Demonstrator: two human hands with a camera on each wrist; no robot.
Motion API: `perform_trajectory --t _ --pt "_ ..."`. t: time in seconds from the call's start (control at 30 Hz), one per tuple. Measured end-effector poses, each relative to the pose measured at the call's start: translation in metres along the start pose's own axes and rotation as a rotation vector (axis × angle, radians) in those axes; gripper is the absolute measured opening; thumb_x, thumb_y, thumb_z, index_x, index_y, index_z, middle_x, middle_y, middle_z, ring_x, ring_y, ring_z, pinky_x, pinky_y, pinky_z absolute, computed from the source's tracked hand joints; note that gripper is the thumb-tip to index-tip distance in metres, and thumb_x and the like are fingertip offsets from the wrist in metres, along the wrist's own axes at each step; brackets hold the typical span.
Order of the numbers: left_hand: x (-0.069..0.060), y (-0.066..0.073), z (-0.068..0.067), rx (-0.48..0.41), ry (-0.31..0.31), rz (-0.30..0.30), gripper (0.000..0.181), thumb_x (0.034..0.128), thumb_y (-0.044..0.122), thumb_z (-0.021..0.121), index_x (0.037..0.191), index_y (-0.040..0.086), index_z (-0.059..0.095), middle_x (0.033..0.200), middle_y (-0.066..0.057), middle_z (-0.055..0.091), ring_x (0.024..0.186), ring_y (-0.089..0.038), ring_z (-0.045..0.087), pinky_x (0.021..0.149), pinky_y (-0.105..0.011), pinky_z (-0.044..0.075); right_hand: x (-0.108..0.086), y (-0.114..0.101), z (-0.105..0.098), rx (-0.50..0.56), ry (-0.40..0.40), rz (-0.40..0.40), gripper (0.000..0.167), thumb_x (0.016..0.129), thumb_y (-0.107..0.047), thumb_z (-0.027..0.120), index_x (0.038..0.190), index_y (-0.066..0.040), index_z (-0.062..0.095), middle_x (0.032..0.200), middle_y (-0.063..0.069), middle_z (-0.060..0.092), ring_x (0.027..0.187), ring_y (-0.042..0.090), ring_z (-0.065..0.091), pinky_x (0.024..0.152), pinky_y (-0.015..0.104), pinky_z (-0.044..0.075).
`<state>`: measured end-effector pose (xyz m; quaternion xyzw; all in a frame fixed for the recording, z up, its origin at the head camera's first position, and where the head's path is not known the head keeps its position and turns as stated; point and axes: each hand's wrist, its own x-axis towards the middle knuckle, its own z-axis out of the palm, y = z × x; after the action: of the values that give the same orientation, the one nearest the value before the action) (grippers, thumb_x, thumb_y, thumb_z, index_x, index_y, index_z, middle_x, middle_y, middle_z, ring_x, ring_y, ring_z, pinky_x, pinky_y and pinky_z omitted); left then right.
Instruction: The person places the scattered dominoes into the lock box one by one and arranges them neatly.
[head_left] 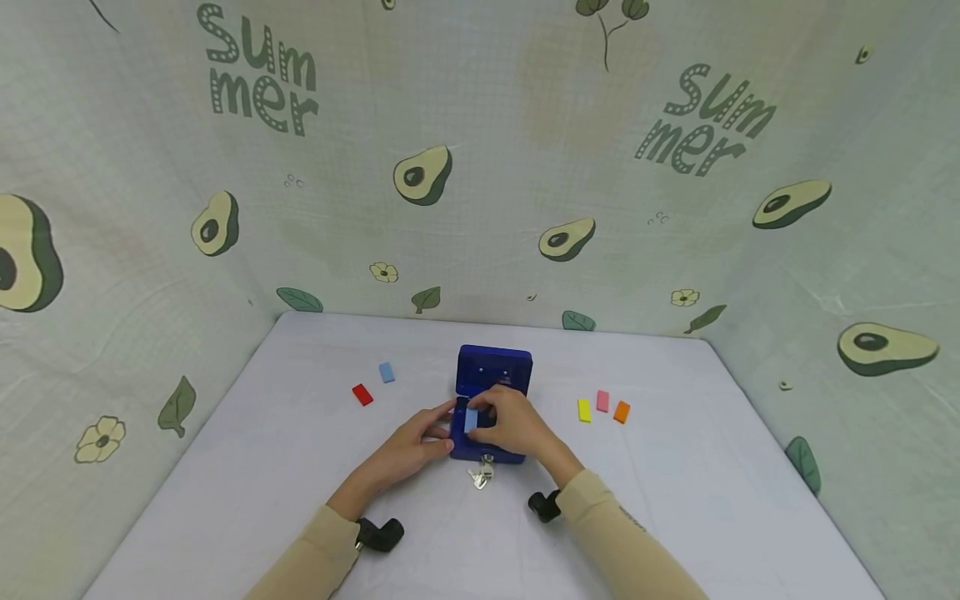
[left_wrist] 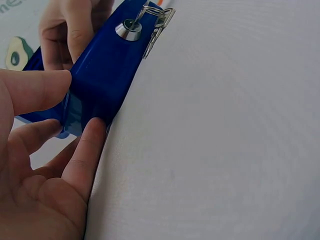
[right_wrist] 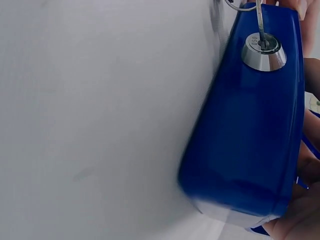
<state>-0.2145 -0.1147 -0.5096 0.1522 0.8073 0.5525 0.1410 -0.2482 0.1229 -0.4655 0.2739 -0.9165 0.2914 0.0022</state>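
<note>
A small dark blue metal cash box (head_left: 465, 451) stands on the white table with its lid (head_left: 493, 362) raised. Its round silver lock (right_wrist: 264, 52) has a key in it, and a ring of keys (head_left: 481, 477) hangs in front. My right hand (head_left: 513, 421) reaches into the box from the right, thumb and fingers pinching a light blue block (head_left: 471, 419) at its left side. My left hand (head_left: 411, 446) rests against the box's left wall, its fingertips touching the metal in the left wrist view. The box's inside is mostly hidden behind my right hand.
Left of the box lie a red block (head_left: 362, 394) and another light blue block (head_left: 386, 372). To the right are a yellow block (head_left: 584, 410), a pink block (head_left: 603, 401) and an orange block (head_left: 622, 412). A printed cloth (head_left: 480, 275) hangs around the table.
</note>
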Motion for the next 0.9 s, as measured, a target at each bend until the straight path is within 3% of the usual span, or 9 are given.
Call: perform_trajectory --t 0.53,0.9 --pt "0.000 0.000 -0.001 -0.014 -0.006 -0.003 0.070 0.1036 0.027 0.068 0.166 0.026 0.038 0.159 -0.009 0.049 0.133 -0.026 0.057 0.112 -0.055 0.045 0.001 -0.003 0.011 -0.004 -0.028 0.019 0.039 0.086 -0.019 0.090 0.121 -0.005 0.077 0.104 0.006 0.070 0.086 0.014 0.060 0.076 0.030 0.054" --pt "0.000 0.001 -0.001 -0.041 -0.012 0.004 0.071 0.1031 0.024 0.069 0.166 0.022 0.038 0.159 -0.011 0.048 0.133 -0.027 0.057 0.112 -0.056 0.045 0.001 -0.006 0.016 -0.014 -0.004 0.038 0.038 0.084 -0.017 0.091 0.117 -0.003 0.079 0.106 0.009 0.073 0.090 0.019 0.066 0.081 0.033 0.058"
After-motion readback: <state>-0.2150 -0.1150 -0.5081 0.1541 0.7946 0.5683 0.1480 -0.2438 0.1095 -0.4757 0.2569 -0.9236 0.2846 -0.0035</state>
